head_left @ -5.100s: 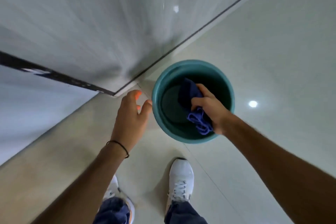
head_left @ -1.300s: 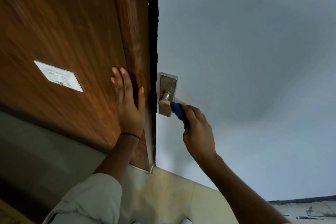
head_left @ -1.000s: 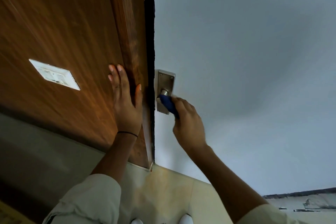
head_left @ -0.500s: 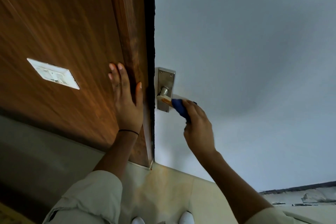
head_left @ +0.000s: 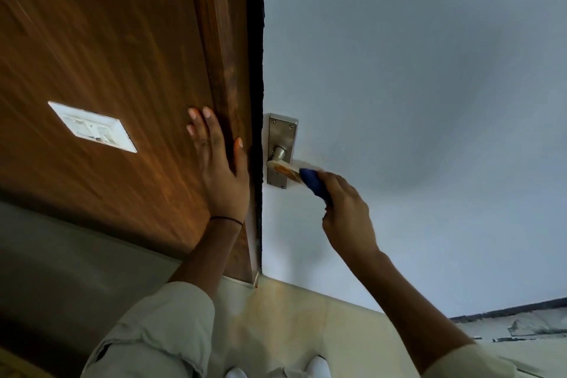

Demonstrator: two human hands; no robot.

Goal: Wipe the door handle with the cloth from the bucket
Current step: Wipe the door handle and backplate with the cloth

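- Change noted over the last second: cloth (head_left: 314, 186) drawn outward along the door handle (head_left: 282, 167), from hard against the spindle by the backplate (head_left: 280, 144) to the outer part of the lever; inner stretch of lever now bare and showing a pale, orange-tinged sheen.
- Bucket gone from view since about five seconds back; head camera now tipped up at the white door (head_left: 414, 86) and the wooden panel (head_left: 107, 55) to its left.
- Judged meaning: wiping under way, one pass out along the lever largely done; backplate and underside of the lever probably not yet covered, though blur at the lever prevents certainty.
- Right hand (head_left: 346, 212): closed round the bunched blue cloth, fingers curled tight, cloth end protruding toward the lever and touching it; lever tip hidden beneath cloth and fingers.
- Left hand (head_left: 219, 169): open flat, fingers extended upward, palm pressed on the wooden panel just beside the dark gap at the door edge; nothing held; placed as half a second ago, apparently bracing.
- Door handle located at the left edge of the white door, mounted on the steel backplate, lever pointing right.
- Switch plate (head_left: 92, 127) on the wooden panel, well apart from both hands.
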